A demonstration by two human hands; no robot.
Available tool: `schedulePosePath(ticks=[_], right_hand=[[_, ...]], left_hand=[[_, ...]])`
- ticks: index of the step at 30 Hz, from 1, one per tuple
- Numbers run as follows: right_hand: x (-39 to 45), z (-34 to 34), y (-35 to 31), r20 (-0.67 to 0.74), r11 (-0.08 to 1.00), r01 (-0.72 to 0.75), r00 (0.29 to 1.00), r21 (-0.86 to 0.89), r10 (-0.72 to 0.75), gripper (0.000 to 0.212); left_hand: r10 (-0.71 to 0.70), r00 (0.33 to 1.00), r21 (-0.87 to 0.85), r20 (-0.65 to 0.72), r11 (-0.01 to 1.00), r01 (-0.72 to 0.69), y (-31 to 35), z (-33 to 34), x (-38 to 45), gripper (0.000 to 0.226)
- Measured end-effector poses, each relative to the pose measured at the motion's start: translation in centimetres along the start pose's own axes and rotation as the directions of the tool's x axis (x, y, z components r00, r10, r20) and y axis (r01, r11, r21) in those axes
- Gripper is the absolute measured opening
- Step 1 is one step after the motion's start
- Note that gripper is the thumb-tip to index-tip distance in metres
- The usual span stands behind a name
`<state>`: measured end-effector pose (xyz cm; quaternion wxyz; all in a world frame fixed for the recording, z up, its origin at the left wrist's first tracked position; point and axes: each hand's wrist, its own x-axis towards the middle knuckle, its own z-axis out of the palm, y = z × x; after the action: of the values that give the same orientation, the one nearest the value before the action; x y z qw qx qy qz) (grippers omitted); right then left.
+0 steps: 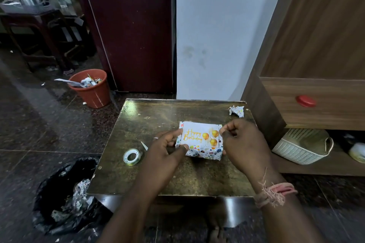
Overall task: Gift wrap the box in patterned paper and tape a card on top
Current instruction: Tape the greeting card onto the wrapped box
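A small box wrapped in white patterned paper sits in the middle of the low table. On its top lies a white "Happy Birthday" card with gold balloons. My left hand grips the box's left end, thumb at the near corner and fingers on the card's left edge. My right hand hovers at the box's right end with fingers curled, fingertips pinched together by the card's right edge; whether a piece of tape is between them is too small to tell.
A roll of clear tape and a thin white sliver lie left of the box. A crumpled paper scrap sits at the table's far right. A black rubbish bag, an orange bin and a white basket stand around the table.
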<state>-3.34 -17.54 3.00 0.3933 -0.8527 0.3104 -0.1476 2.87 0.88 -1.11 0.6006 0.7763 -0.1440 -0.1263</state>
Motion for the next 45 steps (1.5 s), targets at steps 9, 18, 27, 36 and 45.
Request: schedulePosePath(ticks=[9,18,27,36,45], right_hand=[[-0.2,0.0,-0.3,0.031,0.999,-0.005,1.0,0.04,0.003,0.017],[0.1,1.3,-1.1,-0.01,0.99,0.137,0.991,0.029,-0.137,0.015],[2.9,1.6,-2.0,0.131,0.948,0.248,0.965,-0.198,-0.225,0.021],[5.2,2.8,-2.6,0.263,0.845,0.37,0.922,-0.386,-0.283,0.029],[5.3,3.2,-3.4,0.278,0.785,0.371,0.924,-0.496,-0.261,0.023]], left_hand=[[-0.007,1.0,-0.045,0.023,0.999,0.008,-0.1,-0.3,0.1,0.041],[0.243,0.97,0.309,-0.013,0.923,-0.227,-1.7,0.4,0.6,0.047],[0.294,0.954,0.524,0.061,0.804,-0.282,-1.5,0.8,0.8,0.041],[0.296,0.953,0.547,0.061,0.789,-0.28,-1.4,0.8,1.0,0.039],[0.293,0.953,0.571,0.072,0.771,-0.281,-1.4,0.8,1.0,0.041]])
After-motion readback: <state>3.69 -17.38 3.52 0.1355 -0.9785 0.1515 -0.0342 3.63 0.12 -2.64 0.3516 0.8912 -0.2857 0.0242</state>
